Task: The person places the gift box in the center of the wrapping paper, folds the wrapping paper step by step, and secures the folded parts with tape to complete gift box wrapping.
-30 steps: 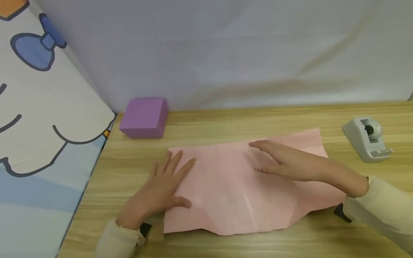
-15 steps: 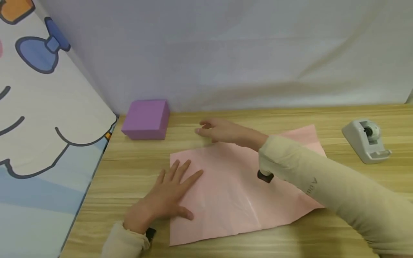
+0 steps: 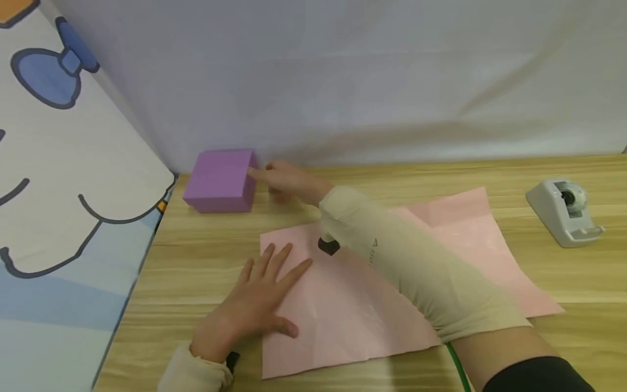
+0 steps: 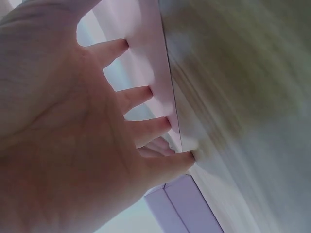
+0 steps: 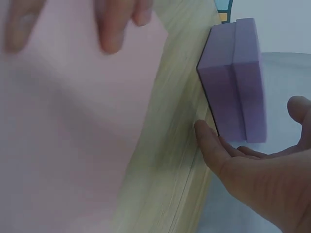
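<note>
A sheet of pink paper [image 3: 352, 305] lies on the wooden table, slightly creased. My left hand [image 3: 254, 299] rests on its left edge with the fingers spread; in the left wrist view the fingertips [image 4: 163, 124] touch the paper and the tabletop. A purple box [image 3: 217, 182] with a lid stands at the back left. Reaching across the paper, my right hand [image 3: 291, 182] is at the box's right side, index finger at its edge. In the right wrist view this hand [image 5: 267, 170] has its thumb apart from the box [image 5: 233, 82], not closed round it.
A white tape dispenser [image 3: 565, 212] with a roll of tape stands at the back right of the table [image 3: 196, 256]. Behind the table hangs a pale cloth [image 3: 367, 81]. A cartoon-printed sheet [image 3: 63, 179] covers the left side.
My right hand has moved left and away from me, from above the paper to the purple box. The left hand stays on the paper, which has shifted slightly and lies flatter along its front edge.
</note>
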Available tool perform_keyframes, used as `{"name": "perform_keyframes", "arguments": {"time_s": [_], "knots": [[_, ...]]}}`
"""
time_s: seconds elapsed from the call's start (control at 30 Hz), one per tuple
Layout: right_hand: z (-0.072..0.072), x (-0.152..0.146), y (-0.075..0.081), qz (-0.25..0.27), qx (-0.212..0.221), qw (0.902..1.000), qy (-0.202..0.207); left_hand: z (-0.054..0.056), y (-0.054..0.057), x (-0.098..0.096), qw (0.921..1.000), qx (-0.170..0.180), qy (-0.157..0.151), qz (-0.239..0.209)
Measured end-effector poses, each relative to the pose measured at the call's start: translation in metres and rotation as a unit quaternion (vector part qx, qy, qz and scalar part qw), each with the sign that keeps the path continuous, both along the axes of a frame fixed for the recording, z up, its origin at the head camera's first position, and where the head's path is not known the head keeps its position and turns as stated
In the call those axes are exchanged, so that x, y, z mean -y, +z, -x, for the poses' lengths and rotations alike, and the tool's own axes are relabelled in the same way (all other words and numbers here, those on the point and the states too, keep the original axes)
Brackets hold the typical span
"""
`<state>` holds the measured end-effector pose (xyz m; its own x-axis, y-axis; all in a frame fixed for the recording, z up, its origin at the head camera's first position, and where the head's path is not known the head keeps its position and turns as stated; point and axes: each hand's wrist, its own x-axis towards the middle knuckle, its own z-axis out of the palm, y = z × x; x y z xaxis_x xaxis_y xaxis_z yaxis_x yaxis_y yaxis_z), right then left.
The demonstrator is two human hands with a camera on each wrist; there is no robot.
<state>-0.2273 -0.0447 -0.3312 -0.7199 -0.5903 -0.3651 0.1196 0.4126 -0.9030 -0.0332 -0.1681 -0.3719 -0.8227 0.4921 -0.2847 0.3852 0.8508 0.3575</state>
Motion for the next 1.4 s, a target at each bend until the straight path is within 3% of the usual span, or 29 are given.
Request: {"name": "perform_keyframes", "arguments": {"time_s": [0.2, 0.4, 0.67, 0.83, 1.17, 1.3, 1.4], "knots": [[-0.001, 0.035, -0.007, 0.065, 0.047, 0.9953, -0.054, -0.004, 0.002, 0.001, 0.9998, 0.018, 0.008, 0.003], [-0.007, 0.059, -0.02, 0.061, 0.004, 0.9896, -0.13, -0.008, 0.001, 0.001, 0.9995, 0.028, 0.012, 0.002], [-0.012, 0.061, -0.022, 0.113, 0.03, 0.9841, -0.134, -0.012, 0.002, 0.0, 0.9993, 0.033, 0.016, 0.007], [-0.009, 0.062, -0.021, 0.127, 0.057, 0.9778, -0.157, -0.013, 0.002, -0.001, 0.9994, 0.03, 0.014, 0.009], [-0.004, 0.054, -0.016, 0.172, 0.145, 0.9529, -0.204, -0.014, 0.002, 0.0, 0.9995, 0.031, 0.01, 0.0], [-0.002, 0.048, -0.012, 0.172, 0.157, 0.9507, -0.205, -0.013, 0.002, 0.0, 0.9994, 0.032, 0.011, -0.001], [-0.001, 0.044, -0.01, 0.162, 0.157, 0.9546, -0.195, -0.012, 0.002, 0.0, 0.9994, 0.032, 0.012, 0.0]]}}
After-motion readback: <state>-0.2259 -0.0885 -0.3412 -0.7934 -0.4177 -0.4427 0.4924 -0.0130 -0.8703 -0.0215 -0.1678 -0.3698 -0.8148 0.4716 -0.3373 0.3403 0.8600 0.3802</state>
